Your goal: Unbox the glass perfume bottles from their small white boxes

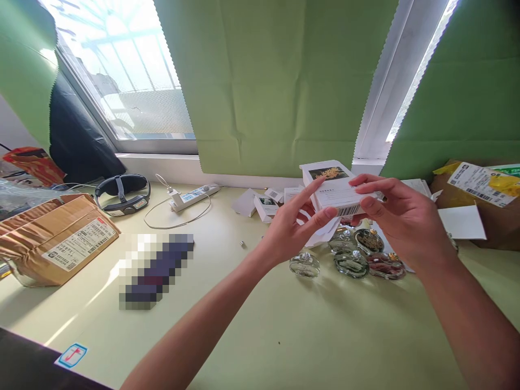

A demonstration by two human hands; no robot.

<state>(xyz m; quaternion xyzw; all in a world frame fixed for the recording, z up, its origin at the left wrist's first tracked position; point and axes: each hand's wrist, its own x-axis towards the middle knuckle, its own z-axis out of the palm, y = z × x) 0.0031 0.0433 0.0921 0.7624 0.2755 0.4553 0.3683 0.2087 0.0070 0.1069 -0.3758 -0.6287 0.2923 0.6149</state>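
Note:
A white cardboard box [336, 190] with a picture of yellow flowers and a barcode is held up above the table between both hands. My left hand [294, 219] grips its left side, thumb at the lower edge and index finger over the top. On the right end, my right hand [400, 214] pinches the box between thumb and fingers. Below stand several small glass bottles, among them a clear one [304, 265], a greenish one [351, 264] and a reddish one [385, 266]. Behind the left hand lies a small white box [266, 208] with a dark picture.
A power strip [195, 197] with a cable and a black headband device [123, 196] lie toward the back left. Brown parcels stand at the left [77, 244] and right [475, 200]. A pixelated dark object [160, 271] lies on the table, and a tiny metal piece [242, 244] is nearby.

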